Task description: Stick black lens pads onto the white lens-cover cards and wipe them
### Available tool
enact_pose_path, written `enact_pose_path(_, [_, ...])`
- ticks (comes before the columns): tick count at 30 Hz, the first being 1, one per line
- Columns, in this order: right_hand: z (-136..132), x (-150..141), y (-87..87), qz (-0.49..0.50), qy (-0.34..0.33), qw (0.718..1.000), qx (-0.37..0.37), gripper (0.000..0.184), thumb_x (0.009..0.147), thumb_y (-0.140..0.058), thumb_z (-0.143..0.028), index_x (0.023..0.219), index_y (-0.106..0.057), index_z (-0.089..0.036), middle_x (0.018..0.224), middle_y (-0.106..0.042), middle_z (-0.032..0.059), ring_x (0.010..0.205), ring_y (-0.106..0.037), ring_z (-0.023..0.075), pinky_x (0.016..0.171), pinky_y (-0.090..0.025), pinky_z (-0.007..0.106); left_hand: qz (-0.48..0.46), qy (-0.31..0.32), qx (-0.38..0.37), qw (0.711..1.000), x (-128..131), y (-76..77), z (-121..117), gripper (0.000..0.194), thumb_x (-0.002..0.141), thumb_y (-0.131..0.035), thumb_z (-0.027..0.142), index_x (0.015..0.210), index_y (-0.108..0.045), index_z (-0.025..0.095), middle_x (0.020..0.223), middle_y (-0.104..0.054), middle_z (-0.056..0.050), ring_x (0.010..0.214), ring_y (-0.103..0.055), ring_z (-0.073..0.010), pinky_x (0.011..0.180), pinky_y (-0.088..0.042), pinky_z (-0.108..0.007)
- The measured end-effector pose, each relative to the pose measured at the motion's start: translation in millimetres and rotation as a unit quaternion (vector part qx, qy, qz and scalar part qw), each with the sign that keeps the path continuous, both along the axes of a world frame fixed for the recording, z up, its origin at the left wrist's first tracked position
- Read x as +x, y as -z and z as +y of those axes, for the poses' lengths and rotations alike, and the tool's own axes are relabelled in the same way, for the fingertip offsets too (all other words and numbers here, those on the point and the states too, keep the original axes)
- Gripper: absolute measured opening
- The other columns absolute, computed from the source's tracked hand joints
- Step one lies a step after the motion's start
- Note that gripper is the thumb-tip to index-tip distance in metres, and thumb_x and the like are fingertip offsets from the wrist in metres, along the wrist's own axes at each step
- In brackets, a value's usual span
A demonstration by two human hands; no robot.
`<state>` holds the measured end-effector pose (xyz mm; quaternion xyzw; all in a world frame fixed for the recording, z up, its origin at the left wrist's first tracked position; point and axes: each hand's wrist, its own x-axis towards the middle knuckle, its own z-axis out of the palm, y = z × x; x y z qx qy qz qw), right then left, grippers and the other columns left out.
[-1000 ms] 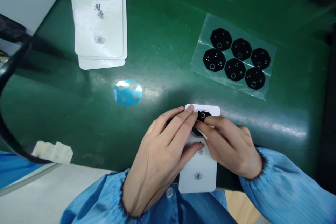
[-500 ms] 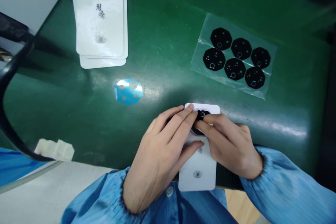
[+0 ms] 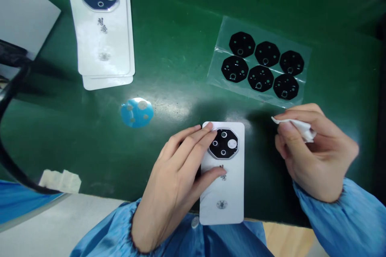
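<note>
A white phone back panel point(image 3: 221, 192) lies at the table's front edge, slightly overhanging it. Near its top sits a black octagonal camera plate point(image 3: 224, 149) with several round lens openings. My left hand point(image 3: 177, 172) rests on the panel's left side, fingers stretched out; the fingertips touch the upper left by the camera plate and the thumb lies across the printed mark. Off to the right, clear of the panel, my right hand point(image 3: 316, 152) pinches a folded white wipe point(image 3: 303, 128) between thumb and forefinger.
A clear sheet point(image 3: 218, 54) with several black octagonal stickers lies back right. Back left is a stack of white phone back panels point(image 3: 104, 64). A blue see-through film point(image 3: 137, 112) with holes lies between. At far left are a black cable point(image 3: 9, 140) and tape point(image 3: 62, 180).
My right hand has moved off the camera plate to the right, and the white wipe now shows in it. The camera plate is uncovered. My left hand stays on the panel; the view has shifted slightly.
</note>
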<state>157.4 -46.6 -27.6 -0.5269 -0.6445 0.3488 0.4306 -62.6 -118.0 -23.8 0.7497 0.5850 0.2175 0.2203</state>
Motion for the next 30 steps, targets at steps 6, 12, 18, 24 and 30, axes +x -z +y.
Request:
enact_pose_path(6, [-2, -4, -4.5, 0.002, 0.025, 0.999, -0.026, 0.010, 0.085, -0.065, -0.013, 0.087, -0.071, -0.021, 0.084, -0.056, 0.0027, 0.042, -0.044, 0.0058, 0.029, -0.027, 0.028, 0.009, 0.001, -0.009, 1.000, 0, -2.5, -1, 0.055, 0.084, -0.070, 0.033, 0.131, -0.048, 0.012, 0.136, -0.054, -0.008, 0.125, -0.047, -0.0225, 0.108, -0.039, -0.035])
enact_pose_path(12, [-1, -5, -7.2, -0.007, 0.016, 0.999, -0.034, 0.009, 0.086, -0.064, -0.015, 0.088, -0.070, -0.021, 0.086, -0.057, 0.0019, 0.044, -0.046, 0.0061, 0.031, -0.028, 0.029, 0.012, 0.000, -0.010, 1.000, 0, -3.5, 0, 0.056, 0.084, -0.070, 0.033, 0.131, -0.048, 0.013, 0.136, -0.055, -0.007, 0.126, -0.048, -0.0236, 0.108, -0.039, -0.035])
enact_pose_path(18, [-1, -3, -7.8, -0.013, 0.004, 0.999, -0.042, 0.011, 0.087, -0.063, -0.014, 0.091, -0.070, -0.022, 0.088, -0.057, 0.0015, 0.046, -0.046, 0.0053, 0.033, -0.030, 0.028, 0.018, 0.002, -0.002, 1.000, 1, -1.5, 1, 0.056, 0.083, -0.070, 0.035, 0.130, -0.050, 0.012, 0.135, -0.055, -0.007, 0.124, -0.049, -0.0237, 0.109, -0.038, -0.034])
enact_pose_path(24, [-1, -3, -10.0, -0.022, -0.010, 0.998, -0.050, 0.010, 0.088, -0.062, -0.014, 0.091, -0.069, -0.021, 0.088, -0.057, 0.0005, 0.047, -0.047, 0.0041, 0.034, -0.031, 0.027, 0.024, -0.003, -0.001, 1.000, 1, -2.5, 0, 0.060, 0.083, -0.070, 0.038, 0.133, -0.048, 0.012, 0.135, -0.055, -0.008, 0.124, -0.049, -0.0240, 0.110, -0.038, -0.034])
enact_pose_path(30, [4, -1, -6.4, 0.007, 0.020, 0.999, -0.032, 0.009, 0.089, -0.062, -0.016, 0.092, -0.069, -0.020, 0.091, -0.057, 0.0003, 0.044, -0.047, 0.0038, 0.035, -0.032, 0.027, -0.049, -0.067, -0.002, 0.997, -3, -10.2, 1, 0.044, 0.086, -0.067, 0.033, 0.126, -0.053, 0.020, 0.140, -0.047, -0.008, 0.126, -0.048, -0.0236, 0.106, -0.044, -0.035])
